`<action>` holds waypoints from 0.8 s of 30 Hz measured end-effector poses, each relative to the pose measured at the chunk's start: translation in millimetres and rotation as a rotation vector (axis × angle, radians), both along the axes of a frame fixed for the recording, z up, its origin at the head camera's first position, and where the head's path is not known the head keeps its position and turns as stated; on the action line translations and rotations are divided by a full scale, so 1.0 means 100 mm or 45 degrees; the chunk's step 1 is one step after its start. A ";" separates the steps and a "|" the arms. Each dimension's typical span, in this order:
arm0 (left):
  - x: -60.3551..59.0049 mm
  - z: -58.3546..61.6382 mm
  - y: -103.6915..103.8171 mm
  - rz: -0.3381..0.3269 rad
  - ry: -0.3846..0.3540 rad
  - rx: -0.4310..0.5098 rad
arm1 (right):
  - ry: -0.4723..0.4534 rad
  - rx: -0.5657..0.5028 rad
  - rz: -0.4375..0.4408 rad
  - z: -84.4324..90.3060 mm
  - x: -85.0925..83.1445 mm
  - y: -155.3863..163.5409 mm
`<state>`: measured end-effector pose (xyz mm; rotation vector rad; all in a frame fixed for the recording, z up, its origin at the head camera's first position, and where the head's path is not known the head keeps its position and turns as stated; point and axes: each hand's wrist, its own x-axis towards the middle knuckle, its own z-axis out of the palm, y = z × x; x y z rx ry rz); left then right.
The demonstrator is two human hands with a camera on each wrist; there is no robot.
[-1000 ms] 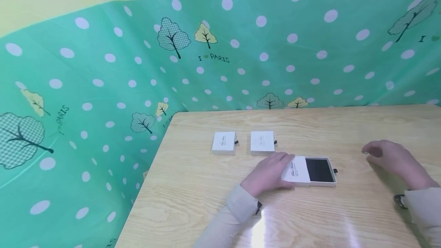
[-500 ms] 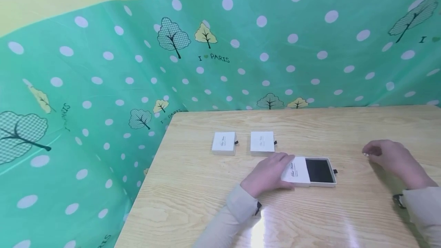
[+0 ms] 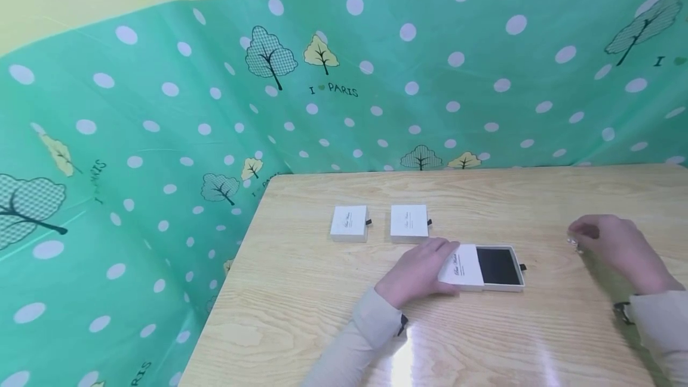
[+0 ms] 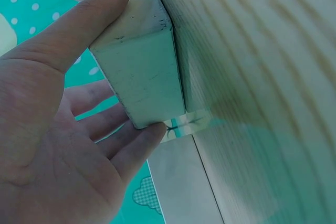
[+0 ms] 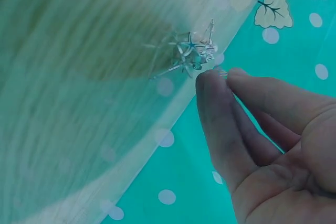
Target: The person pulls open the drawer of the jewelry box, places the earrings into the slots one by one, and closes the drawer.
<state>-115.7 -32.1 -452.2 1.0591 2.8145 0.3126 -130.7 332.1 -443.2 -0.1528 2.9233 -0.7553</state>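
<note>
On the table, my left hand (image 3: 416,272) grips the white sleeve (image 3: 463,266) of a small drawer-style gift box. Its inner tray (image 3: 520,285) is slid out to the right, showing a black pad (image 3: 497,266) and a dark pull tab. The left wrist view shows the thumb on one face of the box (image 4: 142,77) and fingers around its end. Over to the right, my right hand (image 3: 618,249) pinches a small silvery piece of jewellery (image 5: 191,51) between thumb and forefinger. Star-shaped, glittering parts of it show beyond the fingertips, close to the tabletop.
Two closed white boxes with dark tabs, one on the left (image 3: 349,223) and one nearer the middle (image 3: 409,223), sit behind my left hand. A green dotted curtain (image 3: 376,76) hangs behind and to the left of the wooden table (image 3: 290,291).
My right hand has shifted slightly, and more of the silvery jewellery shows below its fingertips. The left hand and the half-opened box stay where they were.
</note>
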 end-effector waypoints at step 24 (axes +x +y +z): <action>0.01 0.02 0.00 0.013 -0.025 -0.009 | 0.201 -0.068 -0.055 0.01 0.03 -0.10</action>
